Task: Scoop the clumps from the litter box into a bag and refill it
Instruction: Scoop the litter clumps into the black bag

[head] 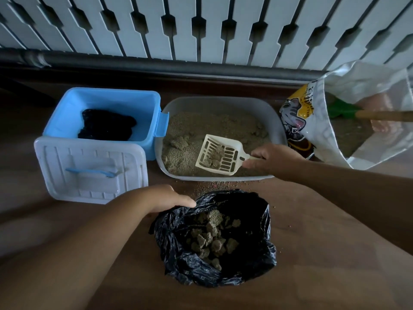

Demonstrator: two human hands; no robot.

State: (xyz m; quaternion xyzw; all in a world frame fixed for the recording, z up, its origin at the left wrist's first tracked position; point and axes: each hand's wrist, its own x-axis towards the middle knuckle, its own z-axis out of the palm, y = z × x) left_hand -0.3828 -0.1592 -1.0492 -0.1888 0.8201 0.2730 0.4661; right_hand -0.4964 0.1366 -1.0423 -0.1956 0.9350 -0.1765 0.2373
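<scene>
- Gripping the handle of a cream slotted plastic scoop (pixel 218 155), the right hand (pixel 271 159) is closed around it over the near right part of the grey rectangular plastic litter box (pixel 276 121).
- Sitting in the scoop's bowl are a few brownish clumps (pixel 215 157); the bowl points toward 10 o'clock from the hand.
- Filling the box is tan granular litter (pixel 201 124), with another clump (pixel 179 143) lying at 9 o'clock from the scoop.
- Pinching the rim of a crumpled black plastic bag (pixel 245 260), the left hand (pixel 164 198) holds its 11 o'clock edge, fingers closed on the plastic.
- Lying inside that bag, at 6 o'clock from the litter box, is a heap of scooped clumps (pixel 210 238).
- Scattered on the brown wooden floor (pixel 324 253) between box and bag are loose grains (pixel 209 186).
- Standing at 9 o'clock from the box is an open blue plastic bin (pixel 67 113) with something dark inside; its translucent white lid (pixel 89 168) leans against the near side.
- Leaning at 3 o'clock from the box is an open white litter sack (pixel 366 86) printed with a cat, a green scoop with a wooden handle (pixel 342 110) resting inside.
</scene>
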